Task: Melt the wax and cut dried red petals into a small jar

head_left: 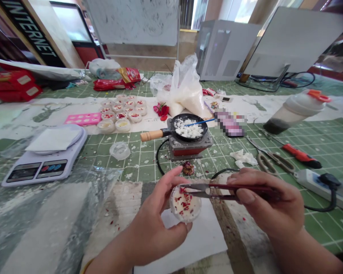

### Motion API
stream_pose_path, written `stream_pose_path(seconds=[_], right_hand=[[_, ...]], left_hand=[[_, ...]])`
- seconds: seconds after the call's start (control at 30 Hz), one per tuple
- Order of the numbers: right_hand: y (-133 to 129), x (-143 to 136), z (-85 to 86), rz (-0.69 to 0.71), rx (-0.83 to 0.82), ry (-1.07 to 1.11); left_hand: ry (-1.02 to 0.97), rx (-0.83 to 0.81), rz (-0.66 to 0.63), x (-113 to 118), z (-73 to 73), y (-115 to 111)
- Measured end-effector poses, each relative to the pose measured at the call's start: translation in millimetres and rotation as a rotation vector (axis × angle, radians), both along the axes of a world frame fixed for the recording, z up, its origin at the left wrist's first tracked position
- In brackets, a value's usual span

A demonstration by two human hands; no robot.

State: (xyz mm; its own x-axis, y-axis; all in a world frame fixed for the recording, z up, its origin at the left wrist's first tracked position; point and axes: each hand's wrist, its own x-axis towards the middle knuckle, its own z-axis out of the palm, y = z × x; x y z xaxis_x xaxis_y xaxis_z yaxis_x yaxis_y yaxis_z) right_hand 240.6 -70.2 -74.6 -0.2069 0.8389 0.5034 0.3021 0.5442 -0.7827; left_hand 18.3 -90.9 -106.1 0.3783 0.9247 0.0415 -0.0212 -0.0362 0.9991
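Note:
My left hand point(157, 217) grips a small clear round cup point(185, 215) between thumb and fingers, tilted toward me. Inside it lies a smooth cream-white filling scattered with red dried petal bits point(185, 201). My right hand point(271, 201) is closed on thread snips point(231, 188) with dark red handles and pointed metal blades. The blade tips reach over the cup's upper rim, at the petal bits; whether they pinch one I cannot tell. White paper point(200, 243) lies beneath the cup. Just beyond my left fingertips sits a small heap of dried petals point(188, 168).
A small black pan point(178, 135) of white chunks sits on a hotplate point(188, 149). At left are a scale point(45, 156), an empty cup point(119, 151) and several filled cups point(135, 116). Scissors point(270, 158), a screwdriver point(301, 155) and a power strip point(317, 184) lie right.

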Motion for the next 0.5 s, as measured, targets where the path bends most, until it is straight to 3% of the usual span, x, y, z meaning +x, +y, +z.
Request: stream_pose_path(seconds=[0.17, 0.37, 0.5], right_hand=[[-1.7, 0.8, 0.1, 0.032, 0.003, -0.014], [-1.3, -0.3, 1.2, -0.03, 0.027, -0.034], [0.2, 0.9, 4.3, 0.033, -0.002, -0.043]], left_hand=[[0.004, 0.01, -0.002, 0.5, 0.8, 0.2], [0.079, 0.031, 0.028, 0.2, 0.5, -0.3], [0.122, 0.057, 0.029, 0.2, 0.9, 0.2]])
